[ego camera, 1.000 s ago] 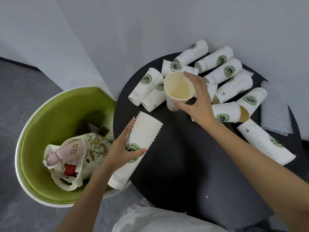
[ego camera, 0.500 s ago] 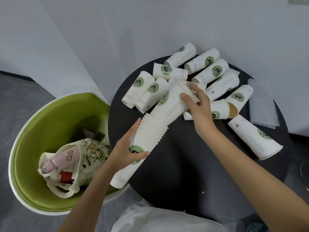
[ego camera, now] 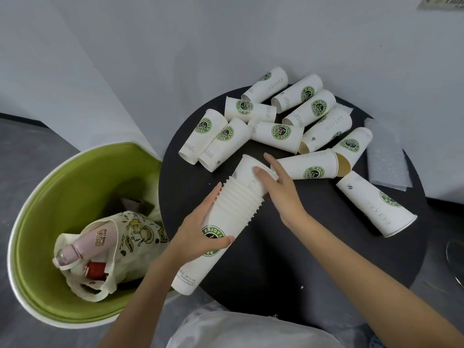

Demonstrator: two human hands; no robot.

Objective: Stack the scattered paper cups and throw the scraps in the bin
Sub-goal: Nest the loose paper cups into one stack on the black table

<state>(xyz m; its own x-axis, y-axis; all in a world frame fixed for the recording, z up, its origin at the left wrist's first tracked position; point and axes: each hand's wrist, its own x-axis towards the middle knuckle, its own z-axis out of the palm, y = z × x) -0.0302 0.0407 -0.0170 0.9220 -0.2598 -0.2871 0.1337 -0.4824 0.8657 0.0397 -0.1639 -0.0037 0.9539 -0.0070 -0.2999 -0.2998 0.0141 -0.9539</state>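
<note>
Over the near-left edge of the round black table (ego camera: 288, 267), the stack of cups (ego camera: 233, 212) lies tilted. Its base points toward the person and hangs past the table's rim, and its ribbed rims point up and to the right. The left hand (ego camera: 198, 237) has its grip closed round the stack's lower half, with the thumb across the green logo and the fingers behind. The right hand (ego camera: 281, 194) holds the top cup (ego camera: 244, 172), which sits partly nested in the stack's mouth. This grip is a pinch near the cup's open end, thumb on the white wall and fingers reaching over the far side. Beyond them, loose cups (ego camera: 276, 133) lie on their sides across the table's far half, several touching. A sheet of bubble wrap (ego camera: 386, 159) lies at the right edge. Left of the table stands a green-lined tub (ego camera: 50, 209) holding a printed cloth bag (ego camera: 133, 237) with a pink bottle (ego camera: 80, 247) in it.
</note>
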